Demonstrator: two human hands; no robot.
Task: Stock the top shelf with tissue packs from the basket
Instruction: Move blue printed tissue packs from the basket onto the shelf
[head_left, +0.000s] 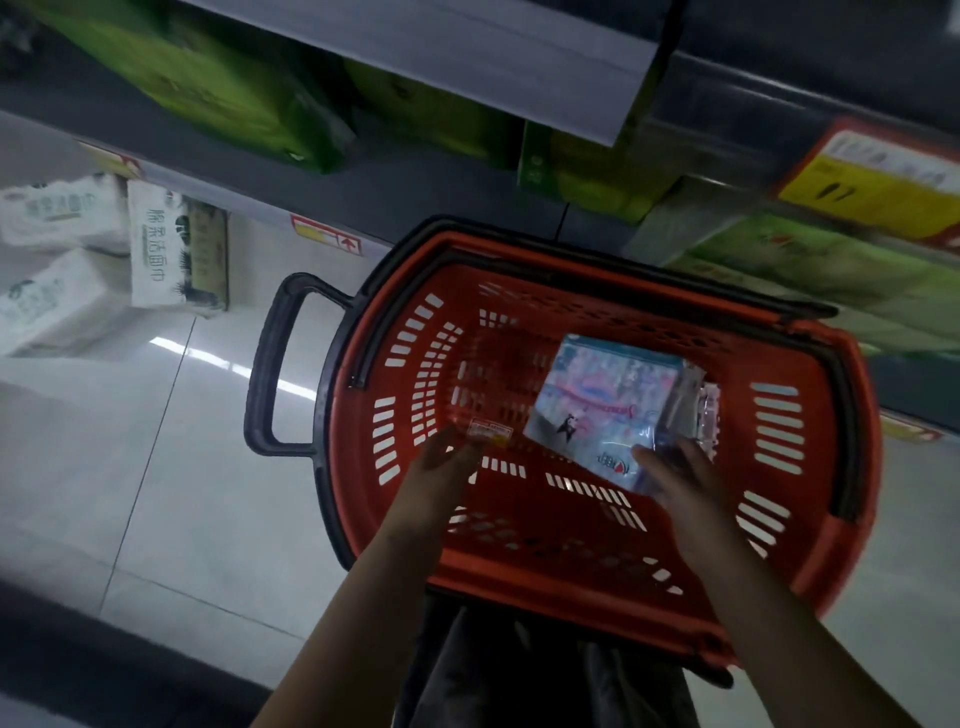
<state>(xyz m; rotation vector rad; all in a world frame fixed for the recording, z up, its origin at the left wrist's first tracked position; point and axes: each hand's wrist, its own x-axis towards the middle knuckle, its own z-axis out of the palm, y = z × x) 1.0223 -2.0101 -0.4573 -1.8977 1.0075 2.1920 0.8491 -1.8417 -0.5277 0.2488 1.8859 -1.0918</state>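
A red plastic basket (810, 519) with black handles stands on the floor right in front of me, below the shelves. Inside it lies a light blue and pink tissue pack (602, 395), tilted, in the right half. My right hand (675, 478) reaches into the basket and grips the pack's near corner. Over the basket's left half my left hand (441, 467) hovers with relaxed fingers, holding nothing, close to a small red and white label (489, 431) on the basket floor. The top shelf is out of view.
Grey shelves rise behind the basket, holding green packs (218, 88) and more green packs (831, 270) at the right. White tissue packs (67, 260) sit low on the left. A yellow price tag (872, 182) hangs on the right shelf edge. Pale floor tiles (156, 467) lie to the left.
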